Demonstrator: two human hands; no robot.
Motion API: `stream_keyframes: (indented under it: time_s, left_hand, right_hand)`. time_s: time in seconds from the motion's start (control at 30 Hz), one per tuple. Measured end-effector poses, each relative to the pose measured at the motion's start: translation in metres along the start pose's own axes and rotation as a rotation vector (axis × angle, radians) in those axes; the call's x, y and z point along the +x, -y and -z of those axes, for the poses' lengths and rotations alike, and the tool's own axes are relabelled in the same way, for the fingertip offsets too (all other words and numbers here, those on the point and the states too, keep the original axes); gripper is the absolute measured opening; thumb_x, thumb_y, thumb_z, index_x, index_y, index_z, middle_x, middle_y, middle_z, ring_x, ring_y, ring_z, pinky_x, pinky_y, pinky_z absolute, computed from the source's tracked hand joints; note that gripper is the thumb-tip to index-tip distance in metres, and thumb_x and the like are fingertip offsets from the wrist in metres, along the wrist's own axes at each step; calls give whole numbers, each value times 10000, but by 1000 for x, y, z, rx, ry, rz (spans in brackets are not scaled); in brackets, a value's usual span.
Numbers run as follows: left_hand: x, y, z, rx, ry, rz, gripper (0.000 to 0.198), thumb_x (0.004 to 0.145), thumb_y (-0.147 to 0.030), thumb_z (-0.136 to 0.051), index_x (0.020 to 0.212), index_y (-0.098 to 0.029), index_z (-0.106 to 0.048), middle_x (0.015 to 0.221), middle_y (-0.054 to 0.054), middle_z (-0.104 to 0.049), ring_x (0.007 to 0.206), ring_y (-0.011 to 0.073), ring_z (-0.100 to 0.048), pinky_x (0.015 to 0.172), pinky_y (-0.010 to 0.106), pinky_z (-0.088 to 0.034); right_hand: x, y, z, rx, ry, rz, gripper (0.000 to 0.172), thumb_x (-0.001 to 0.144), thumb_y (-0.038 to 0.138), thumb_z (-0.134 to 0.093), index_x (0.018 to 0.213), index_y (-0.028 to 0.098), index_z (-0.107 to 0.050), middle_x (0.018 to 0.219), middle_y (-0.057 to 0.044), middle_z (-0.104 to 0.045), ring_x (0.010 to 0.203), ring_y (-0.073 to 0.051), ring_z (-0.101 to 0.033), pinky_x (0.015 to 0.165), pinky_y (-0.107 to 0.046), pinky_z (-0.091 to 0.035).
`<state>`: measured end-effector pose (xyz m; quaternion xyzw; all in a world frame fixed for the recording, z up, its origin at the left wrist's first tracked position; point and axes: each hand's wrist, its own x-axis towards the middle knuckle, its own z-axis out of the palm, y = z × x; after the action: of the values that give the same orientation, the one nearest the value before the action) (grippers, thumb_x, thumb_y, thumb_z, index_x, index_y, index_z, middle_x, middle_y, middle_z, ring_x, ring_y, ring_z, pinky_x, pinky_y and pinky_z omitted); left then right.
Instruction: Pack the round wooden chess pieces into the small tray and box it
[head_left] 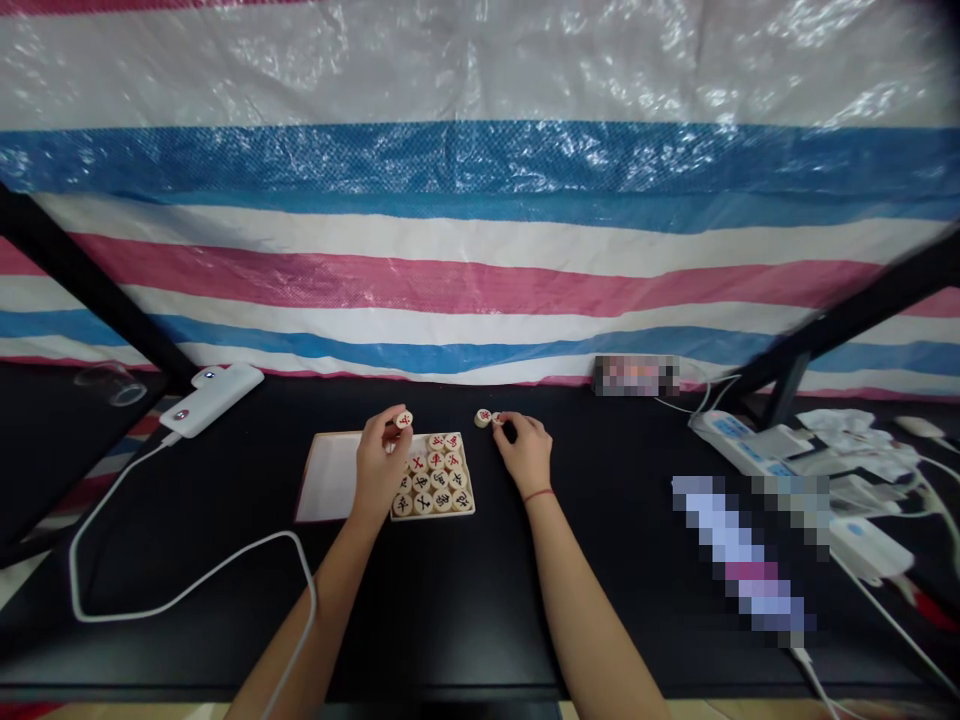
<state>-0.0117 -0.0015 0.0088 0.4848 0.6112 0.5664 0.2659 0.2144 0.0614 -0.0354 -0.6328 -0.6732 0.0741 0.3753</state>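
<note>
Between the thumb and fingers of my left hand (381,455) is a round xiangqi piece (404,420) with a red character, raised over the box. Below it, the open box (471,512) holds rows of pale pieces, some marked red and some black; my left hand covers part of its left side. The box's lid (330,475) lies to the left, showing a white inside. My right hand (525,452) pinches another xiangqi piece (498,418), partly hidden by the fingers. Beside that, a loose red-marked piece (483,418) rests on the black table (465,610).
A white power bank (214,398) with a white cable sits at the back left. The cable loops across the table and over my left forearm. Power strips (739,445), plugs and wires crowd the right side. A striped tarp (450,290) hangs behind the table.
</note>
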Motion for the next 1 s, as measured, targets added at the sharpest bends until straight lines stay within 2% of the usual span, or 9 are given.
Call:
stream_keyframes:
  time_s: [0.13, 0.27, 0.43, 0.47, 0.57, 0.63, 0.73, 0.83, 1.0]
  left_hand:
    - [-2, 1, -2, 3, 58, 14, 335, 838, -330, -593, 1154, -221, -609, 1203, 82, -603, 949, 164, -651, 795, 285, -541]
    - [-5, -4, -4, 142, 122, -54, 331, 844, -332, -590, 1161, -241, -616, 1107, 59, -633, 924, 163, -648, 794, 290, -534]
    - [-10, -11, -7, 340, 156, -197, 276, 848, -317, -599, 1107, -224, -626, 961, 31, -649, 847, 159, -637, 829, 305, -517]
    - [-11, -11, -7, 366, 164, -229, 264, 852, -307, -597, 1099, -220, -624, 965, 33, -647, 843, 160, -636, 831, 304, -515]
    - [-13, -9, -10, 444, 196, -336, 238, 839, -233, -600, 1075, -217, -624, 991, 45, -648, 881, 173, -636, 844, 307, -507]
    - [-15, -7, -11, 493, 228, -384, 242, 825, -180, -597, 1062, -223, -623, 983, 44, -653, 912, 184, -632, 860, 316, -499]
    - [-15, -5, -12, 522, 271, -424, 240, 843, -164, -570, 1069, -231, -617, 983, 45, -666, 941, 190, -629, 880, 331, -488]
    - [-16, -6, -12, 521, 269, -474, 251, 870, -220, -560, 1117, -231, -605, 1046, 64, -677, 970, 207, -630, 897, 359, -479]
    - [-15, -9, -10, 527, 214, -477, 268, 890, -250, -526, 1143, -218, -609, 1024, 75, -688, 941, 218, -641, 878, 371, -483]
  right_hand:
    - [-4, 7, 0, -18, 17, 11, 142, 843, 296, -552, 898, 237, -670, 955, -57, -718, 1019, -263, -567, 878, -411, -379]
    - [-3, 10, 3, -13, 41, 23, 143, 842, 284, -554, 917, 247, -670, 973, -51, -718, 1041, -266, -564, 905, -438, -369]
    - [-4, 31, 13, 179, -87, 87, 183, 861, 326, -534, 926, 207, -658, 1012, -82, -702, 1002, -249, -595, 915, -420, -421]
    - [-7, 39, 16, 253, -76, 138, 185, 863, 338, -540, 918, 205, -657, 990, -80, -703, 983, -237, -606, 913, -406, -438]
    - [-19, 66, 19, 456, 82, 277, 180, 837, 371, -600, 910, 218, -662, 921, -59, -706, 891, -204, -639, 851, -355, -500]
    - [-28, 80, 18, 525, 138, 299, 160, 826, 359, -615, 895, 223, -666, 901, -52, -705, 855, -193, -650, 819, -340, -523]
    - [-34, 89, 17, 570, 139, 275, 142, 836, 323, -588, 892, 221, -669, 911, -51, -707, 857, -186, -661, 801, -325, -536]
    - [-29, 79, 18, 547, 76, 231, 157, 842, 318, -569, 908, 217, -670, 923, -52, -712, 857, -183, -663, 797, -319, -534]
    - [-5, 28, 16, 233, -149, 114, 209, 851, 329, -538, 948, 194, -666, 962, -80, -708, 897, -223, -632, 859, -377, -486]
